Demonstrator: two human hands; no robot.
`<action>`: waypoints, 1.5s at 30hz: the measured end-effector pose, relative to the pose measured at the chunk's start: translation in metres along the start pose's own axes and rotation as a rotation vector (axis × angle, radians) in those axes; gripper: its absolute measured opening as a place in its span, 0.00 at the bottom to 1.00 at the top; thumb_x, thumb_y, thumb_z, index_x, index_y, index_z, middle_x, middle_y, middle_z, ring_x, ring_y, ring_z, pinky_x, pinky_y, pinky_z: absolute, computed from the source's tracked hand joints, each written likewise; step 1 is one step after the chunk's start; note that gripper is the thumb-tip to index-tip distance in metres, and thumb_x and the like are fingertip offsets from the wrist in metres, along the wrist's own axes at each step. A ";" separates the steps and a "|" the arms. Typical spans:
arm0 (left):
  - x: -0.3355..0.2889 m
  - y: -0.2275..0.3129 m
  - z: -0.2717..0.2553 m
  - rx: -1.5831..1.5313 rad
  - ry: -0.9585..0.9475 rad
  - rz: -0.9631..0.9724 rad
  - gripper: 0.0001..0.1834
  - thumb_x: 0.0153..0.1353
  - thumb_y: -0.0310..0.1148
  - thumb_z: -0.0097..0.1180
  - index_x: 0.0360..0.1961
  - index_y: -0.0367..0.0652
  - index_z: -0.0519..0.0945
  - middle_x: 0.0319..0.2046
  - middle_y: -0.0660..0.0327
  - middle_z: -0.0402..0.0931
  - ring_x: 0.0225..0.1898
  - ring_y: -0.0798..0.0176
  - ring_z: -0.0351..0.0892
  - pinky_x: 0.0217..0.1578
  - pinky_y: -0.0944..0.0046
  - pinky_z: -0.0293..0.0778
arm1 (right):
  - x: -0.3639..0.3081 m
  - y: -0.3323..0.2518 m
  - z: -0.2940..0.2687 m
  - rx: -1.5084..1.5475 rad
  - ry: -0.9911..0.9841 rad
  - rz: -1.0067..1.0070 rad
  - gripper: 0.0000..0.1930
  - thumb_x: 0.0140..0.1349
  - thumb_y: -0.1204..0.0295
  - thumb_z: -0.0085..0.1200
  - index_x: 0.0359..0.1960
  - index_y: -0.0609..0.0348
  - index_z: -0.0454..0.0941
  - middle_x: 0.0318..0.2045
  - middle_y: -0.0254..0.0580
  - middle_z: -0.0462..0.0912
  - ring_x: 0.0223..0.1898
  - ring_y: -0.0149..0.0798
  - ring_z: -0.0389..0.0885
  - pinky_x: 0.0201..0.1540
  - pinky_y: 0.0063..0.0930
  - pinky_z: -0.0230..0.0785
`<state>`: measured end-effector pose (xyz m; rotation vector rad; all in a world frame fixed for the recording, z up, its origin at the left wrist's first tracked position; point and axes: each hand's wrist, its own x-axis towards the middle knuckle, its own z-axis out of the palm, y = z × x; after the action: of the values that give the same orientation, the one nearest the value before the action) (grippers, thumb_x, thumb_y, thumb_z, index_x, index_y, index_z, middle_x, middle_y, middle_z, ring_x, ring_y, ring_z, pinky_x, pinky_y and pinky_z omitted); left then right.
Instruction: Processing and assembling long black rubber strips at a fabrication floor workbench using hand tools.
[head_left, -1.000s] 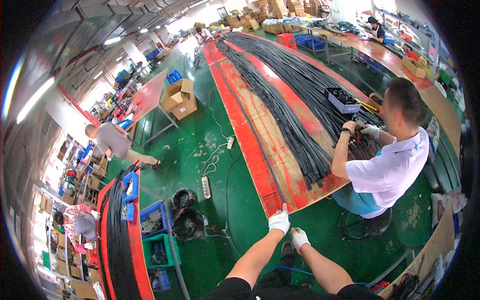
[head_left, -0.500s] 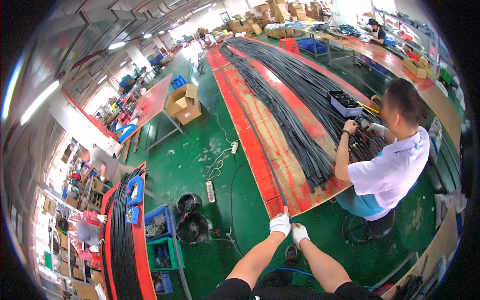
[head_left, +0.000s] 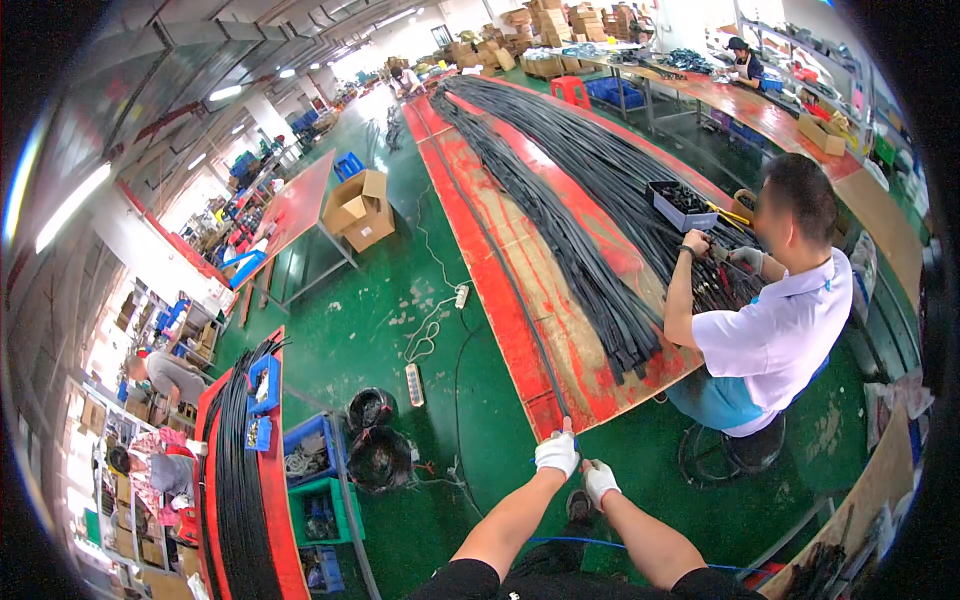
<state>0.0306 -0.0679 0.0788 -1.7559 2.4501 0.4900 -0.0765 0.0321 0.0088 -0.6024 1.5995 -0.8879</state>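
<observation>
You've got a long red-painted table with worn tan wood patches (head_left: pixel 550 310), near-left corner at your hands. Wide bundle of long black strips (head_left: pixel 590 150) runs along its right side; narrower bundle of black strips (head_left: pixel 557 240) down the middle, ends short of the near edge. Co-worker in white short-sleeved shirt (head_left: pixel 775 320) sits at the right edge, near a grey rectangular plastic bin (head_left: pixel 697 219). Single thin black strip (head_left: pixel 545 362) lies along the left edge, near end at your white-gloved left hand (head_left: pixel 557 452), which grips it. White-gloved right hand (head_left: pixel 599 481): just beside, off the table, fingers curled; can't tell if holding anything.
</observation>
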 end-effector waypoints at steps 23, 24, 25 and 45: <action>-0.012 0.002 -0.001 -0.037 0.064 -0.014 0.40 0.64 0.36 0.54 0.78 0.45 0.63 0.46 0.45 0.83 0.44 0.41 0.87 0.46 0.45 0.82 | -0.005 0.006 -0.008 0.241 -0.136 0.188 0.20 0.78 0.55 0.51 0.48 0.64 0.83 0.38 0.41 0.85 0.39 0.38 0.78 0.46 0.35 0.72; -0.011 0.001 -0.001 -0.036 0.043 -0.028 0.41 0.63 0.36 0.56 0.79 0.45 0.62 0.46 0.45 0.83 0.45 0.41 0.87 0.48 0.45 0.82 | 0.003 0.009 -0.004 0.226 -0.097 0.155 0.20 0.78 0.55 0.52 0.49 0.63 0.83 0.39 0.41 0.85 0.39 0.37 0.78 0.45 0.35 0.72; -0.010 0.004 -0.002 -0.037 0.022 -0.037 0.42 0.63 0.37 0.57 0.79 0.45 0.61 0.47 0.45 0.83 0.45 0.41 0.87 0.49 0.46 0.82 | 0.010 0.010 -0.002 0.212 -0.052 0.122 0.20 0.78 0.56 0.52 0.49 0.63 0.83 0.39 0.41 0.85 0.38 0.37 0.78 0.44 0.35 0.72; 0.000 0.010 0.001 -0.001 0.015 -0.028 0.46 0.59 0.39 0.60 0.80 0.47 0.60 0.47 0.46 0.83 0.45 0.43 0.87 0.48 0.46 0.82 | -0.006 -0.011 -0.009 0.072 0.009 -0.008 0.20 0.78 0.56 0.49 0.40 0.60 0.83 0.35 0.43 0.82 0.39 0.38 0.75 0.47 0.35 0.69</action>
<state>0.0212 -0.0651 0.0802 -1.7986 2.4319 0.4772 -0.0847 0.0321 0.0215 -0.5549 1.5673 -0.9509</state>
